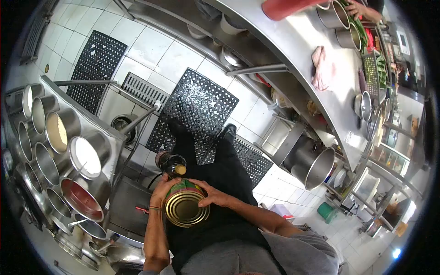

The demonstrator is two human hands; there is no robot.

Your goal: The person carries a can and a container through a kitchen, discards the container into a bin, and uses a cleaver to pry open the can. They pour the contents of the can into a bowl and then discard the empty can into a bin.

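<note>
A large tin can (185, 210) with a gold-coloured ribbed end and a green and red label is in front of my body. My left hand (162, 188) is closed against its left side, the far fingers hidden behind it. From the right, my right hand (213, 194) grips the can, thumb over the rim. Just beyond my left hand is a dark glass bottle (168, 162) with a yellow cap, tilted toward me; I cannot tell whether that hand also holds it.
Steel pots (94, 153) with sauces and ladles crowd the left counter. A long steel table (293, 43) at upper right bears raw meat (320, 68). Another person's hand (355, 9) is at its far end. Black perforated mats (197, 105) lie on the tiled floor.
</note>
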